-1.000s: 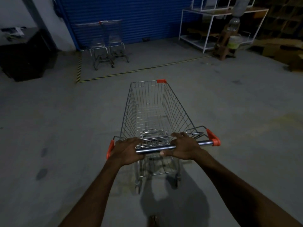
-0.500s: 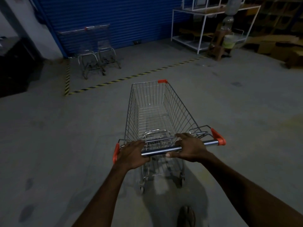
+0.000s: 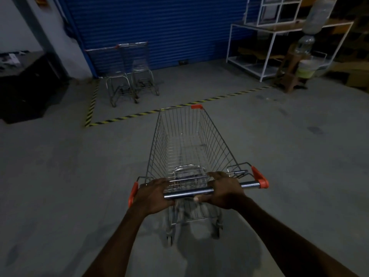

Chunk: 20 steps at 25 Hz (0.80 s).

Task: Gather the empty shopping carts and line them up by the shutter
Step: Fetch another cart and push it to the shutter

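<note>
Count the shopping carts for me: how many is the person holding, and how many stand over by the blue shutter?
Held cart, gripped by the left hand and right hand: 1
Parked carts at the shutter: 2
Total carts: 3

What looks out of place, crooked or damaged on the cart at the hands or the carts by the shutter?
Little stands out. The pushed cart is upright and empty, but only its front right corner carries a red cap; the front left shows none. The two carts by the shutter stand upright, side by side.
</note>
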Tool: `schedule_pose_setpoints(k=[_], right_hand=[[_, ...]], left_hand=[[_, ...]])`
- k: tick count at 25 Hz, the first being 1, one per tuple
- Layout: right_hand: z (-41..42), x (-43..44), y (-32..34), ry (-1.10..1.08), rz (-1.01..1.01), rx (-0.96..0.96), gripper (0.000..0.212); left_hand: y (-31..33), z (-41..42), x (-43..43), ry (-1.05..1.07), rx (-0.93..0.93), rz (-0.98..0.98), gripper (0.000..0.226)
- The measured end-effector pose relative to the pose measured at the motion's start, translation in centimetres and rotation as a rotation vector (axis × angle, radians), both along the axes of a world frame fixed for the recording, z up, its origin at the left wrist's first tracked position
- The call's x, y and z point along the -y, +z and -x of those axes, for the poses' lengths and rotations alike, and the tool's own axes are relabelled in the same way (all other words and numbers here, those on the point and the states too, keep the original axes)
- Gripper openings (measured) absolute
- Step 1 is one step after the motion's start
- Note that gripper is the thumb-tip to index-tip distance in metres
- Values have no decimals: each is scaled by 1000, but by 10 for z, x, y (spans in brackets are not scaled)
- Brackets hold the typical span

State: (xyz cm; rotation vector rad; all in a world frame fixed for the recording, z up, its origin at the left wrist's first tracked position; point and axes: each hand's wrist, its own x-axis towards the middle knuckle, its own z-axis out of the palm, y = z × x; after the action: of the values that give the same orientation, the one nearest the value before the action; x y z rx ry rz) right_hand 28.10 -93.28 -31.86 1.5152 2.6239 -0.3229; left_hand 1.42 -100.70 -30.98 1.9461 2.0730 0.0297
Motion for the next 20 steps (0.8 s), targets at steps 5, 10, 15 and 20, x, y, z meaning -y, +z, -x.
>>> schedule_pose_setpoints(k=[5,10,15,20], right_hand=[[20,-123,-28,148,-299,-185,84],[56,-257,-46,118,-297,-183,86],[99,-380,-37,79,-286,-149,90],[139,-499,-12,-60,-52,-98,106]], left_hand=[[-19,40,-126,55,-16,33,95],[-23,80,-262,25,-32,15,91],[-27,123,-398,-9,-20,-13,93],[-21,161,-527,-35,-26,1,91]])
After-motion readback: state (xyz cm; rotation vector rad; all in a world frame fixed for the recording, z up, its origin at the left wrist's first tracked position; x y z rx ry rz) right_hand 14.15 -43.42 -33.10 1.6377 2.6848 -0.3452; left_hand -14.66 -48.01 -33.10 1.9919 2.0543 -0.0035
